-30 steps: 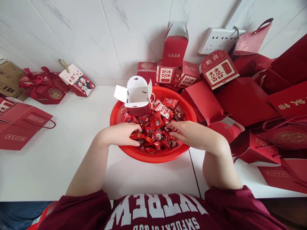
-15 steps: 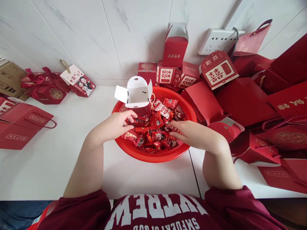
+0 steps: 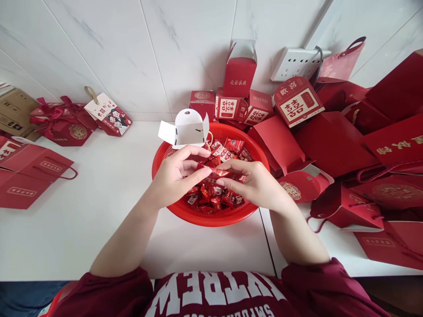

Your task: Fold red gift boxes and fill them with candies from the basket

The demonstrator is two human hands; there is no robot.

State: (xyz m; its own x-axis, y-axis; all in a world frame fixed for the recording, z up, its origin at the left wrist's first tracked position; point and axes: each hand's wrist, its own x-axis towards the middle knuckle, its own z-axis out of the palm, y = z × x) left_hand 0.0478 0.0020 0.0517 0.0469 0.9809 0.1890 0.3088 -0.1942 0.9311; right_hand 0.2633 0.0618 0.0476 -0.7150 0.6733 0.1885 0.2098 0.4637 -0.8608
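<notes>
Both hands are brought together over a red basket (image 3: 211, 220). The left hand (image 3: 175, 176) is partly closed, fingers curled and thumb pressed against red-wrapped pieces (image 3: 213, 172). The right hand (image 3: 256, 181) meets it from the other side, thumb and fingers narrowly parted around the same cluster; the number of pieces cannot be told. Loose wrapped sweets (image 3: 205, 192) lie below the hands, in the basket. An open box (image 3: 190, 134), white inside, stands just beyond the left hand, flaps raised, base hidden. Folded red boxes (image 3: 333, 138) crowd the desk (image 3: 99, 193) beyond and outward of the right hand.

Assessment: the step in hand appears to be gathering pieces between the fingers. The next move would call for a firm pinch and clearance from the box flaps.
</notes>
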